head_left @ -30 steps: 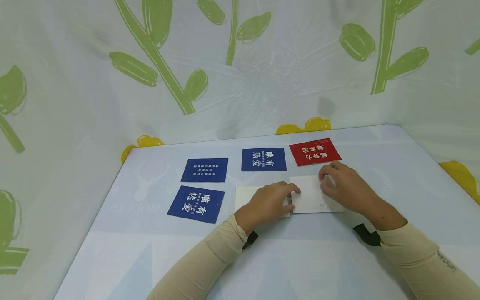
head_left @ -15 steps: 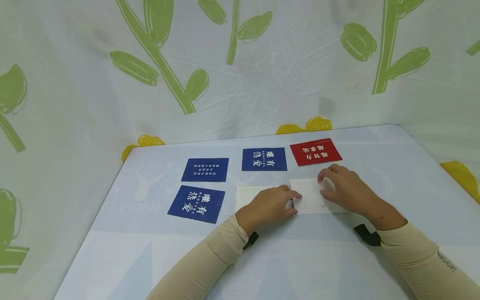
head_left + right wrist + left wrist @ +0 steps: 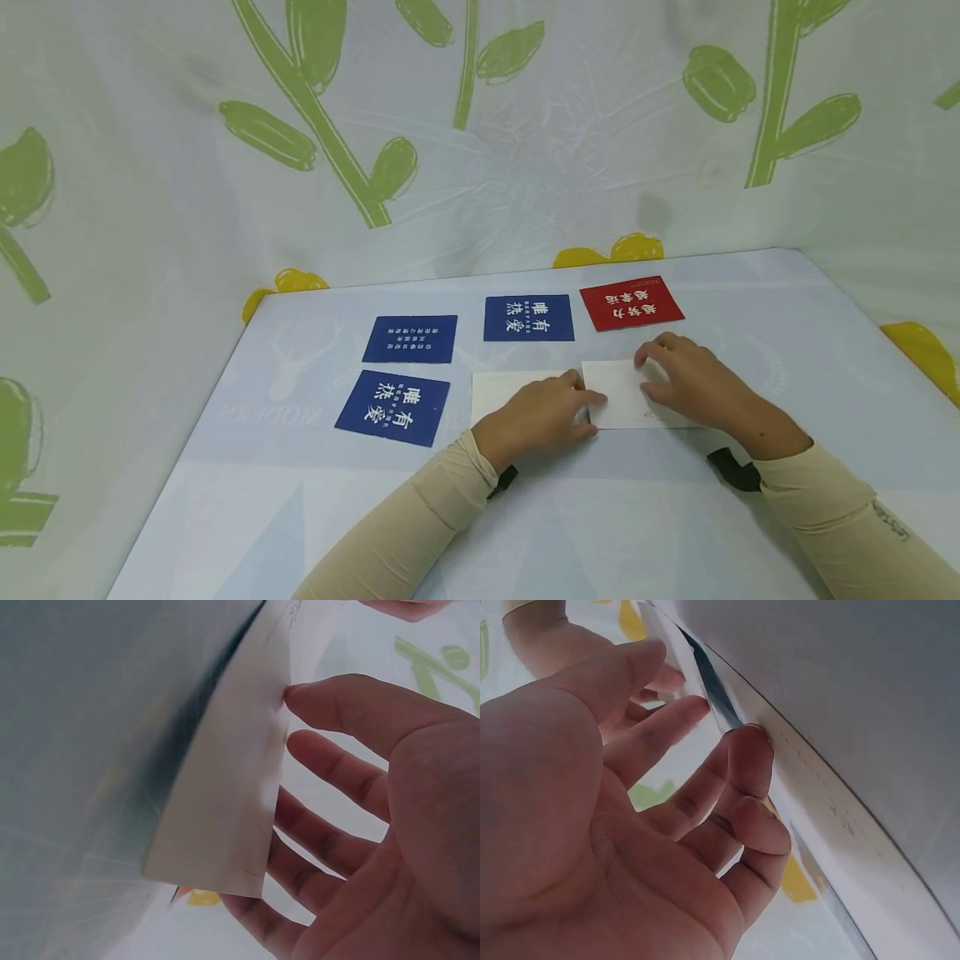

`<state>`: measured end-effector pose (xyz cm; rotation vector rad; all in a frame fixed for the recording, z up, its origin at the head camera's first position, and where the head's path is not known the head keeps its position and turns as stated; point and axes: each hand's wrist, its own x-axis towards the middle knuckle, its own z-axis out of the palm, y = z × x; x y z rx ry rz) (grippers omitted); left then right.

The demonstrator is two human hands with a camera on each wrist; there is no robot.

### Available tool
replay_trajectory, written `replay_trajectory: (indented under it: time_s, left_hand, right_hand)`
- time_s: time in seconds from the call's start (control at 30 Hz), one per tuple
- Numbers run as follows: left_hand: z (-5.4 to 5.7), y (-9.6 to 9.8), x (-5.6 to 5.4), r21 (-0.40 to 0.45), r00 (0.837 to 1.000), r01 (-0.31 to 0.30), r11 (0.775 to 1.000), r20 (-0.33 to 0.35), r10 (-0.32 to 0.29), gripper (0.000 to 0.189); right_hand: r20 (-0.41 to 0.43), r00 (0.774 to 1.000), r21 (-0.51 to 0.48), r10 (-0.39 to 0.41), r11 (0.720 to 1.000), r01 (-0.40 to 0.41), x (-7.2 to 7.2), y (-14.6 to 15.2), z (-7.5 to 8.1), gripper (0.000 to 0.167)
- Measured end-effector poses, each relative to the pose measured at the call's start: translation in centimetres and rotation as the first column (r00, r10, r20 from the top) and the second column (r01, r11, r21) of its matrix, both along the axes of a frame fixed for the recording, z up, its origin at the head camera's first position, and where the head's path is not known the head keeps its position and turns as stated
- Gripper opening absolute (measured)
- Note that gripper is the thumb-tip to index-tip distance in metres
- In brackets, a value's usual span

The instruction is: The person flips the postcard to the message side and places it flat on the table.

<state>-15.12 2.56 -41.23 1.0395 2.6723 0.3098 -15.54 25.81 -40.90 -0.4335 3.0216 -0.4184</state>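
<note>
Two white cards lie side by side on the table, the left card (image 3: 495, 385) and the right card (image 3: 615, 396). My left hand (image 3: 536, 419) is over the left card and covers much of it; its thumb and index fingertip touch the right card's near-left edge. My right hand (image 3: 693, 382) rests fingertips on the right card's right part, thumb and index apart. In the right wrist view, the thumb and index tips of the right hand (image 3: 375, 765) press on the white card (image 3: 232, 765). The fingers of the left hand (image 3: 667, 795) look loosely bent in the left wrist view.
Two blue cards with white characters, an upper one (image 3: 410, 339) and a lower one (image 3: 392, 408), lie left. Another blue card (image 3: 528, 318) and a red card (image 3: 632, 303) lie behind the white ones. A leaf-printed curtain (image 3: 525, 167) hangs behind the table (image 3: 600, 533).
The right white card has slid slightly toward me. My left thumb and index finger have moved a little right, onto its edge. My right hand has shifted slightly toward me; the coloured cards stay put.
</note>
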Motion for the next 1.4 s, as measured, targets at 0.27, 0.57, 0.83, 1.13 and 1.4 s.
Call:
replay_trajectory:
  time_s: [0.27, 0.57, 0.83, 1.13, 1.4]
  left_hand:
    - [0.1, -0.2, 0.1, -0.031, 0.996, 0.048, 0.998, -0.079, -0.050, 0.035]
    - [-0.1, -0.3, 0.2, -0.065, 0.987, 0.089, 0.994, -0.131, -0.097, 0.034]
    - [-0.7, 0.1, 0.5, -0.117, 0.969, 0.108, 0.987, -0.208, -0.131, 0.033]
    - [-0.5, 0.3, 0.8, -0.155, 0.947, 0.120, 0.981, -0.278, -0.160, 0.032]
    - [-0.1, -0.2, 0.8, -0.172, 0.943, 0.110, 0.979, -0.293, -0.158, 0.030]
  right_hand:
    - [0.029, 1.000, 0.006, 0.010, 1.000, -0.010, -0.1, 0.1, -0.3, 0.033]
    - [0.056, 0.998, 0.029, 0.020, 0.999, -0.022, -0.1, 0.0, -0.6, 0.034]
    - [0.056, 0.998, 0.023, 0.031, 0.999, -0.032, 0.3, 0.2, -0.7, 0.032]
    - [0.005, 0.999, 0.083, 0.032, 0.996, -0.033, -1.9, 1.0, 0.0, 0.045]
    - [0.124, 0.992, 0.151, 0.030, 0.987, -0.049, -6.4, 0.8, 0.7, 0.073]
